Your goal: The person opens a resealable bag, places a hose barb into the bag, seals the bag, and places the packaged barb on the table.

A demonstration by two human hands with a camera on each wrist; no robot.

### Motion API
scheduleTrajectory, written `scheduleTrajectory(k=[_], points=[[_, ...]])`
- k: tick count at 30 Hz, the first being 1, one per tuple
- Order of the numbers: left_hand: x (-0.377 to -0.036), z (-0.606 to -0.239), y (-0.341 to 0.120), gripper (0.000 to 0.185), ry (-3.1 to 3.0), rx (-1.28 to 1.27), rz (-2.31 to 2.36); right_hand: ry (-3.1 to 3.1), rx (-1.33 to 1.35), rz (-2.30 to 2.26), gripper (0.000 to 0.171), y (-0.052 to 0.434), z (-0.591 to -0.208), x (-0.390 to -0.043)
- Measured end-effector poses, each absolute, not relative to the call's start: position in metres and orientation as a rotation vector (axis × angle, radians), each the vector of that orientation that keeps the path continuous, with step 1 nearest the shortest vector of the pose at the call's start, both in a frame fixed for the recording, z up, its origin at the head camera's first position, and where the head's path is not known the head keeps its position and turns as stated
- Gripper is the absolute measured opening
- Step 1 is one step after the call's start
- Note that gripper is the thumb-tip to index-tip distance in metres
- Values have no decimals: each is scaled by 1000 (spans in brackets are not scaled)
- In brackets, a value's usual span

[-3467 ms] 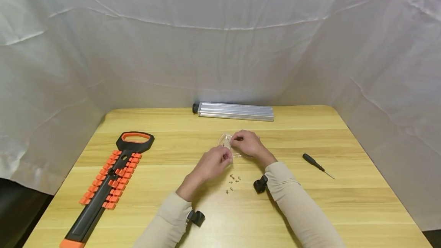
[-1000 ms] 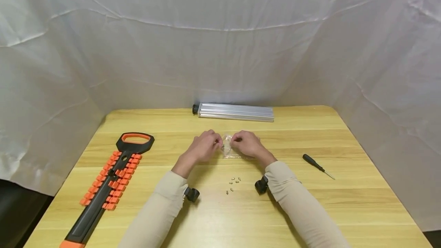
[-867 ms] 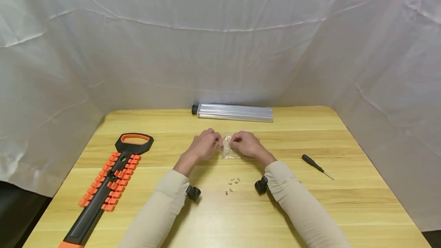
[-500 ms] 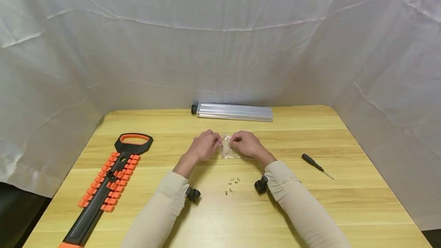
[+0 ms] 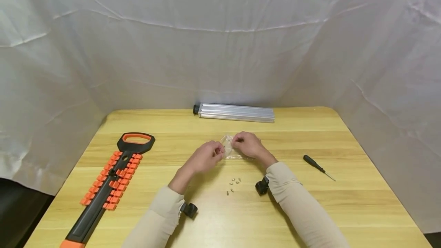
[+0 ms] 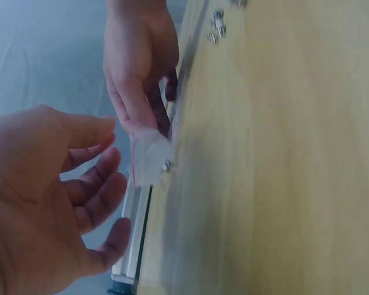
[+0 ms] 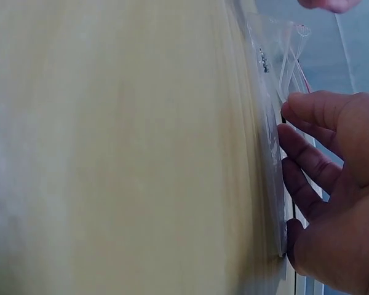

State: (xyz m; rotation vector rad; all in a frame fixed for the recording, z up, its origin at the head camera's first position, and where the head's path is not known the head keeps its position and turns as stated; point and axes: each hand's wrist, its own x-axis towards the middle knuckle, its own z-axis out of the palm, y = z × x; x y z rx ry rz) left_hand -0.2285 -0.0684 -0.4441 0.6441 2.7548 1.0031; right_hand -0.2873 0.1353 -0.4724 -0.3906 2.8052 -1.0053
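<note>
A clear zip bag (image 5: 228, 150) lies near the middle of the wooden table, with small metal screws (image 7: 264, 59) showing inside it. My right hand (image 5: 249, 144) pinches the bag's edge between thumb and forefinger. Just left of the bag is my left hand (image 5: 205, 158), its fingers loosely bent and apart from the thumb, with nothing between them in the left wrist view. Several loose screws (image 5: 237, 182) lie scattered on the table, nearer to me than the bag.
A black screwdriver (image 5: 314, 163) lies to the right. On the left is a long black rack with orange clips (image 5: 120, 183) and a handle. A silver aluminium profile (image 5: 236, 113) lies along the back edge, before a grey curtain (image 5: 224, 56).
My left hand went up to the bag's left side with a small metal piece, and has since drawn back toward me without it. Fewer screws lie loose. My right hand stays at the bag.
</note>
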Motion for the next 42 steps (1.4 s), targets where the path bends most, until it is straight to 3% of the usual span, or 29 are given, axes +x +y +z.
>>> scheduleTrajectory(k=[18, 42], points=[[-185, -441, -60, 5, 2715, 810, 746, 2798, -388, -1016, 9, 135, -476, -289], [-156, -448, -59, 10, 2707, 882, 507, 2812, -392, -1021, 11, 138, -479, -289]])
